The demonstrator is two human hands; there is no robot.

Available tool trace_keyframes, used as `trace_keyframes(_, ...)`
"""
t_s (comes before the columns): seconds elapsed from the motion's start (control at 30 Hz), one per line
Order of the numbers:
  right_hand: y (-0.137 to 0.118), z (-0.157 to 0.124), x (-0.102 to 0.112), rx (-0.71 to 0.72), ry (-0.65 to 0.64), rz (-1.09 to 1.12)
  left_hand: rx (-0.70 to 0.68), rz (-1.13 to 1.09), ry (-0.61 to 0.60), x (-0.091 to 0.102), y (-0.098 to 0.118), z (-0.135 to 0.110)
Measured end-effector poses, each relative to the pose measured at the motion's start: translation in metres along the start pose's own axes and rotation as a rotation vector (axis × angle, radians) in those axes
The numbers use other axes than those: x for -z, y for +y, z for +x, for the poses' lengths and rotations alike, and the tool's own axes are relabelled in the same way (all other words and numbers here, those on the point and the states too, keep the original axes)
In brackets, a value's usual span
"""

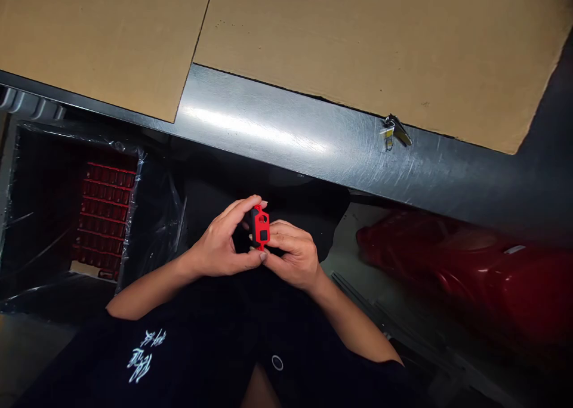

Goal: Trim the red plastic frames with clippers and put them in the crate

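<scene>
Between my two hands is a small red and black plastic part (262,226), held upright in front of my body. It has a round hole near its top and a dark square patch below. My left hand (224,238) grips it from the left, fingertips at its upper end and thumb at its lower end. My right hand (293,247) pinches its right side and lower end with bent fingers. Some of the fingertips are hidden behind the part.
A metal table edge (268,127) runs across ahead, with cardboard sheets (358,44) on it. A nail clipper (396,130) lies on the metal. At left a plastic-lined box (49,151) holds rows of red parts (105,217). Red plastic bags (461,271) are at right.
</scene>
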State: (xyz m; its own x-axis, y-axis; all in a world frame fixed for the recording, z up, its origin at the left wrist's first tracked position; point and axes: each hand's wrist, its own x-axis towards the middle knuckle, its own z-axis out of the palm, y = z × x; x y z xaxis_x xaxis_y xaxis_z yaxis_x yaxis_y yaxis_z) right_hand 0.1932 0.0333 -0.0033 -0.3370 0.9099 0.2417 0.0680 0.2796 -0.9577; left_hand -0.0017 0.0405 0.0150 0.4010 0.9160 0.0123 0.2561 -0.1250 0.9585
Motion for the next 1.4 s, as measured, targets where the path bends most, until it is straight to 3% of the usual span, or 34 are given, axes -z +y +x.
trace_keyframes(0.23,-0.005,0.0,0.005,-0.072,-0.088,0.129,-0.042,0.037,0.037,-0.002,-0.002,-0.001)
trace_keyframes(0.43,-0.003,-0.002,0.011,-0.183,-0.022,0.209,-0.164,0.161,0.126,-0.007,-0.007,-0.003)
trace_keyframes(0.63,-0.007,-0.002,0.007,-0.195,0.071,0.01,-0.334,0.356,0.191,-0.014,-0.016,-0.003)
trace_keyframes(0.77,-0.014,0.001,0.002,-0.122,0.177,-0.157,-0.43,0.451,0.163,-0.018,-0.019,-0.003)
trace_keyframes(0.93,-0.016,0.004,-0.003,-0.079,0.197,-0.214,-0.542,0.567,0.145,-0.018,-0.023,-0.003)
trace_keyframes(1.23,-0.012,-0.004,-0.003,-0.333,0.134,0.333,-0.572,0.45,0.249,-0.022,-0.023,0.001)
trace_keyframes(1.4,-0.012,-0.004,0.0,-0.454,0.092,0.57,-0.572,0.41,0.245,-0.022,-0.021,-0.001)
